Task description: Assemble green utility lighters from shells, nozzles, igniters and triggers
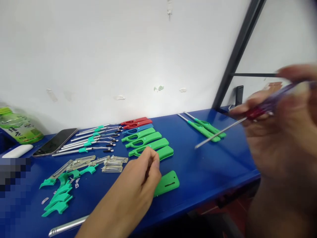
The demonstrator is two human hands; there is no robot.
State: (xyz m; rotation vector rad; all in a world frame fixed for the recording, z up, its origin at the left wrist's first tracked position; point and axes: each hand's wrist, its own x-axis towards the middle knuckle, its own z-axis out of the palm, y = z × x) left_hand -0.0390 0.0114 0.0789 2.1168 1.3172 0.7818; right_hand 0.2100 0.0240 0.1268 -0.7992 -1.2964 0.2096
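My right hand point(292, 112), raised at the right and blurred, grips a screwdriver point(262, 107) with a clear red-and-purple handle. Its thin metal shaft points down and left above the table. My left hand point(141, 178) is closed over the table, fingertips pressed together; whatever they hold, if anything, is hidden. Beneath and beside it lies a green lighter casing half point(168, 183) with a slot, partly covered by the hand. Just behind it rest several green casings point(148, 142), a blue casing point(138, 129) and red casings point(136, 123).
Left of the casings lie metal lighter tubes with wires point(84, 143), clear fuel tanks point(112, 164) and teal triggers point(59, 198). Two green lighters point(205, 130) lie at the back right. A phone point(55, 142), a bottle point(19, 127) and a metal tube point(68, 226) are also on the blue table.
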